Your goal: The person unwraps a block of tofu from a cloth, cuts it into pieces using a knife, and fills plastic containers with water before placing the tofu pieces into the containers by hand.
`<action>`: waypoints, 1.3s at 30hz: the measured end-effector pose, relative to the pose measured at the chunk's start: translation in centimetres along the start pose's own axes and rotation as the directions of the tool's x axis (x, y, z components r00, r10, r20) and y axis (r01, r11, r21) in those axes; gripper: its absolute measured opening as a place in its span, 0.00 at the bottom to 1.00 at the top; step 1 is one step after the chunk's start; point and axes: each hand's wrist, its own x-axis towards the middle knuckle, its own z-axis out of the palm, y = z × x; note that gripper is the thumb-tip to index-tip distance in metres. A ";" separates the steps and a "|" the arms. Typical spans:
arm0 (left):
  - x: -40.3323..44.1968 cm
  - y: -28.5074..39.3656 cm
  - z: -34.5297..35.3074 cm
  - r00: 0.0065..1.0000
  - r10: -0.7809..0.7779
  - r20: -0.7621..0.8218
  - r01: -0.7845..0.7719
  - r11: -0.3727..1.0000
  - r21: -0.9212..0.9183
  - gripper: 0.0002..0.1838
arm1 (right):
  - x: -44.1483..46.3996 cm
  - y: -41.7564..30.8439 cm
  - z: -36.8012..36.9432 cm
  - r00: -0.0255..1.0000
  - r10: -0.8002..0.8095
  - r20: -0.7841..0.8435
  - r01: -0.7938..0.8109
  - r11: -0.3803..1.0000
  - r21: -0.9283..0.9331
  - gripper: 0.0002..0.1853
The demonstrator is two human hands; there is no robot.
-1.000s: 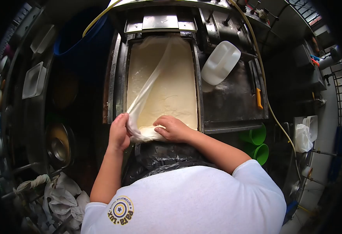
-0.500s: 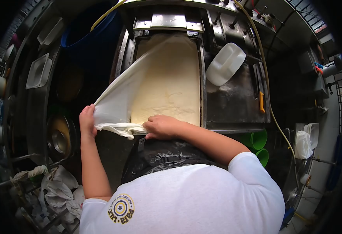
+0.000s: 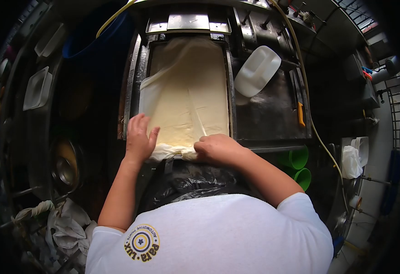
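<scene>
A pale cream-coloured slab (image 3: 177,102), perhaps curd or dough, fills a long metal tray in front of me. Over part of it lies a thin white cloth (image 3: 163,78), wrinkled at the far left and bunched along the near edge. My left hand (image 3: 139,139) is at the tray's near left corner, fingers and thumb apart, against the cloth's edge. Closed at the near edge, my right hand (image 3: 218,148) pinches the cloth, and a taut fold runs from its fingertips across the slab.
Right of the tray, a white plastic jug (image 3: 258,71) lies on a dark metal surface beside a knife with an orange handle (image 3: 301,114). Green buckets (image 3: 299,158) sit below. A blue barrel (image 3: 88,41) stands at the far left, and a yellow hose (image 3: 321,123) hangs down on the right.
My left hand has moved right to the tray's corner and let go of the cloth, which now lies lower over the slab. My right hand has shifted right, still pinching cloth.
</scene>
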 end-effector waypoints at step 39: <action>-0.6 -6.3 5.5 0.908 -0.332 0.257 0.377 0.914 -0.152 0.21 | -0.5 10.5 9.2 0.353 0.671 -0.652 -0.276 0.740 0.613 0.17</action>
